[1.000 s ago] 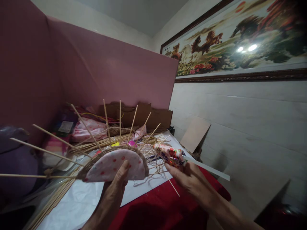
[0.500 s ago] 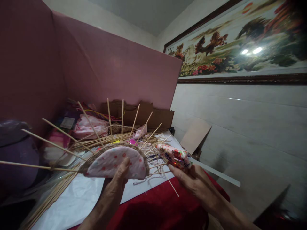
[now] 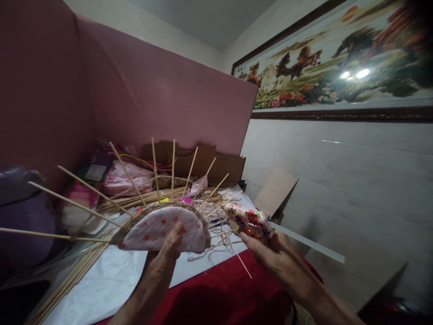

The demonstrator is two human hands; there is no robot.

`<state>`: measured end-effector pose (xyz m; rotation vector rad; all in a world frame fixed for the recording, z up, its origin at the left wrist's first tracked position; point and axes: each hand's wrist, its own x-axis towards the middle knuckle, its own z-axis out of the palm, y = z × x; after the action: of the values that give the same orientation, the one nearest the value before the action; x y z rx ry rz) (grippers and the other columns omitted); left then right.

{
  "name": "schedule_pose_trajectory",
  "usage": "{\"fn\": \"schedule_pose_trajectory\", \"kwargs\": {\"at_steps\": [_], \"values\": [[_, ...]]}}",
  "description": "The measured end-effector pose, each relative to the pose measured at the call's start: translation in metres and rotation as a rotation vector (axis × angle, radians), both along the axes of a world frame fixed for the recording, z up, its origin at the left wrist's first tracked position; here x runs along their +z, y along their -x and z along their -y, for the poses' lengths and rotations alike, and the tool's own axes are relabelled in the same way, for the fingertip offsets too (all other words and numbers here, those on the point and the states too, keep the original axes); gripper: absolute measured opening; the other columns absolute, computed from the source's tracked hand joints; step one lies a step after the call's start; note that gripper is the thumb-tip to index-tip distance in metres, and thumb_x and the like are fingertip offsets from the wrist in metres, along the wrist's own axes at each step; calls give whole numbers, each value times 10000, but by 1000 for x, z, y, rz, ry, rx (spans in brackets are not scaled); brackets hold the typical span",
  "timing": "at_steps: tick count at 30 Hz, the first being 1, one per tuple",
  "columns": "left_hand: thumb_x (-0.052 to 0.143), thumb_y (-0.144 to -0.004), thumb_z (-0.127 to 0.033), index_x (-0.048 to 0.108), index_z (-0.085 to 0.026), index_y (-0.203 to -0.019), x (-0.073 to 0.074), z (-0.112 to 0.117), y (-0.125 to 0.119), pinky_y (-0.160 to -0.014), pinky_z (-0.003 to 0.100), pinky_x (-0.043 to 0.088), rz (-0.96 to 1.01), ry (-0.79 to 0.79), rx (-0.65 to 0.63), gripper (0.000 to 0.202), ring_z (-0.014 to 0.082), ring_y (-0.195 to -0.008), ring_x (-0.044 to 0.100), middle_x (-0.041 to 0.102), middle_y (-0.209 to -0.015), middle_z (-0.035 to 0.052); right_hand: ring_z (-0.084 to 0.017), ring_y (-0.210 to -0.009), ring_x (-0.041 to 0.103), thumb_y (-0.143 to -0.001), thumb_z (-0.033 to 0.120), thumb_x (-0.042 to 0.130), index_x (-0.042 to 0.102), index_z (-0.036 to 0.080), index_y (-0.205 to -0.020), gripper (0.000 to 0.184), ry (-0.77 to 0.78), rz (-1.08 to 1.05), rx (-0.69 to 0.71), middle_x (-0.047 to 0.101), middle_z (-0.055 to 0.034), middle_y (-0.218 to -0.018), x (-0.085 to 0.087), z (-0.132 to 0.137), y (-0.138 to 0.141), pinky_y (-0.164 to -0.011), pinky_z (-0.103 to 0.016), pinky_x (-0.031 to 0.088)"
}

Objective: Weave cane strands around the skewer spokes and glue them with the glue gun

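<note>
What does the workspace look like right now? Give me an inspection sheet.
Surface: table with a white sheet; red cloth nearer the person.
Job's things: spotted fabric disc rimmed with twine, thin sticks fanning out of it; floral-wrapped tool with a pale rod out its rear.
Clutter: reed bundle, pink fabric heap, cardboard pieces.
Grippers: left hand grips the fabric disc, thumb on its face; right hand grips the floral-wrapped tool.
Cables: nothing seen; only loose twine strands.
Surroundings: pink partition, framed horse picture, pale wall.
</note>
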<state>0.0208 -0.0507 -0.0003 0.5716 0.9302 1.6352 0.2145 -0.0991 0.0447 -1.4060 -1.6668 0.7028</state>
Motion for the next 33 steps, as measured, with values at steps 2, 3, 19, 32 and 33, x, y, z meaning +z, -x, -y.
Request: {"fn": "schedule_pose_trajectory", "kwargs": {"at_steps": [2, 3, 19, 32, 33], "values": [[778, -521, -316, 637, -173, -794, 0, 0, 0, -586, 260, 460, 7, 3, 2, 339, 179, -678, 603, 633, -665, 0, -146, -659, 435, -856, 396, 471, 579, 199, -813, 229, -9, 4, 4, 526, -4, -728, 1, 1, 1, -627, -263, 383], [778, -520, -314, 638, -172, -800, -1, -1, 0, -585, 261, 460, 10, 3, 1, 344, 179, -675, 604, 635, -667, 1, -147, -671, 440, -859, 393, 469, 581, 201, -825, 225, -11, 0, 11, 532, -5, -742, 2, 1, 2, -635, -262, 384], [774, -505, -387, 640, -169, -861, -3, 1, 0, -610, 290, 486, -79, 25, 19, 438, 208, -744, 624, 661, -771, 28, -138, -592, 446, -794, 431, 548, 584, 163, -726, 279, -40, -148, -58, 509, 5, -615, 7, -2, 5, -559, -259, 377], [766, -534, -357, 646, -164, -923, -6, 4, 5, -741, 348, 496, -148, -34, -100, 451, 262, -886, 611, 682, -893, 67, -67, -447, 279, -840, 429, 497, 355, 196, -606, 360, 67, -165, 66, 327, 63, -510, 4, -19, 3, -421, -219, 217], [764, -534, -365, 645, -162, -922, -6, 3, 5, -731, 344, 499, -144, -35, -87, 453, 258, -877, 613, 680, -888, 66, -67, -447, 278, -839, 429, 498, 352, 196, -602, 363, 59, -167, 59, 325, 63, -509, 4, -18, 2, -421, -219, 218]]}}
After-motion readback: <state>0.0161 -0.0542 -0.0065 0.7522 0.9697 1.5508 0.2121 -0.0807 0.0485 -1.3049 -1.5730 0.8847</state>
